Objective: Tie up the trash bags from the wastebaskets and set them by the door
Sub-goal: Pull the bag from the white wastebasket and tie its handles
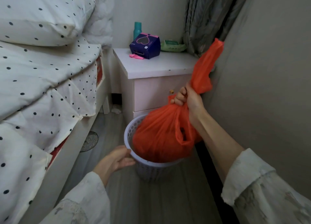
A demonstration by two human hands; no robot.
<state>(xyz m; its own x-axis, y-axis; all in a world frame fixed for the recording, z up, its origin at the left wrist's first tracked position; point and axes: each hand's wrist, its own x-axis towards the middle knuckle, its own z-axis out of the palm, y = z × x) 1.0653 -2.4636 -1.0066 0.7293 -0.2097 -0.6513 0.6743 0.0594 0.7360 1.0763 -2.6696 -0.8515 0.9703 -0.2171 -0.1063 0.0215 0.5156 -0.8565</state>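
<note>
The orange trash bag (161,134) appears only partly dealt with: its neck is gathered into a bunch, and one handle loop hangs loose on its right side, so no finished knot shows. The bag's bulging lower part sits inside the pale perforated wastebasket (133,156), while its upper part is raised above the rim, which suggests it is being lifted out. Judging from this, tying it properly, carrying it to the door and handling any other wastebaskets all remain; no door is in view.

The right hand (188,99) is clenched tightly around the gathered neck of the bag, fingers curled over the plastic, with a long tail of orange film standing up above the fist toward the grey curtain (207,17). The left hand (117,158) rests on the near-left rim of the wastebasket, its fingers fairly straight along the outside and the thumb at the rim, apparently steadying it; whether it truly grips the rim cannot be told.

The wastebasket stands on the grey floor (151,198) in the narrow gap between the bed (42,89) on the left and the wall on the right, just in front of a white nightstand (151,67). On the nightstand sit a purple box (146,46), a teal bottle (137,29) behind it and a green packet (173,45) to its right.
</note>
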